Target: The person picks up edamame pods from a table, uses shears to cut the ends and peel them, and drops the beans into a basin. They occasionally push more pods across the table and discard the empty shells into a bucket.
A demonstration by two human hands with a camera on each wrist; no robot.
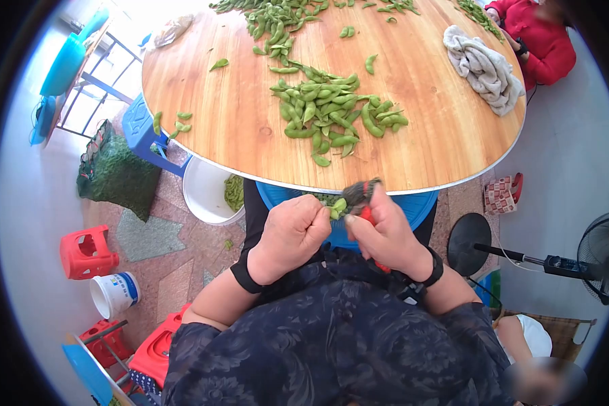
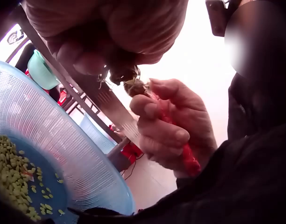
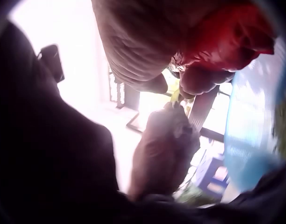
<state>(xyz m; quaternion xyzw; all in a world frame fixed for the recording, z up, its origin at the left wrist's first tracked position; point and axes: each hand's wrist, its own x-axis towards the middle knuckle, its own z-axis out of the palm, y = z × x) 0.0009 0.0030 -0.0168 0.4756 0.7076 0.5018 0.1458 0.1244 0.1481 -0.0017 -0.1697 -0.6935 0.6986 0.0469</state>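
Observation:
In the head view the left hand (image 1: pixel 287 233) pinches a green pod (image 1: pixel 337 208) over the lap, just below the table's edge. The right hand (image 1: pixel 389 233) grips a red-handled tool (image 1: pixel 368 215) with a dark, bristly-looking end beside the pod. The left wrist view has the right hand (image 2: pixel 175 123) curled round the red handle (image 2: pixel 189 161), its tip close to the left hand (image 2: pixel 110 32). In the right wrist view, the pod (image 3: pixel 175 96) lies between both hands' fingertips. A blue basket (image 2: pixel 98 179) under the hands holds shelled beans (image 2: pixel 10 172).
Green pods (image 1: pixel 321 105) are heaped on the round wooden table (image 1: pixel 223 135), with a grey cloth (image 1: pixel 484 68) at its right. A white bucket (image 1: pixel 206 193) stands left of the legs, near a blue stool (image 1: pixel 141 128). At the right is a fan (image 1: pixel 595 254); another person (image 1: pixel 545 40) sits beyond.

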